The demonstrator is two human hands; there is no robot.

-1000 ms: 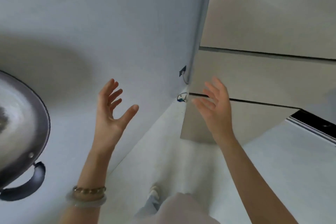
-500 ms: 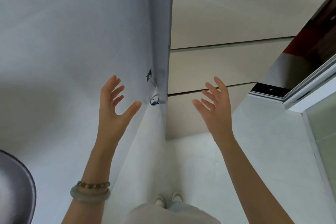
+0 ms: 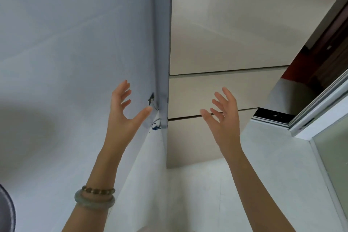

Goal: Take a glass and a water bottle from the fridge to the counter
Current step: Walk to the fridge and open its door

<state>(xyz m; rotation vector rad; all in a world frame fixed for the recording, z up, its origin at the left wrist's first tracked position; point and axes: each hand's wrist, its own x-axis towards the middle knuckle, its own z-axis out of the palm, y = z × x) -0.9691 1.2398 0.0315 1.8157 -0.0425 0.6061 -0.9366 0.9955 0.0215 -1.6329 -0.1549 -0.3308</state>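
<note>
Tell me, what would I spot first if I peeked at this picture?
Two bare, open hands reaching up in the middle: the left hand with two bracelets on its wrist, and the right hand. Between them runs a blue-grey wall corner, with beige panels to its right.

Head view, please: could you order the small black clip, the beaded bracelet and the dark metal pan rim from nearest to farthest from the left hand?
1. Small black clip, on the pale wall just right of the left hand.
2. Beaded bracelet, down on that hand's wrist.
3. Dark metal pan rim, at the bottom-left edge.
</note>
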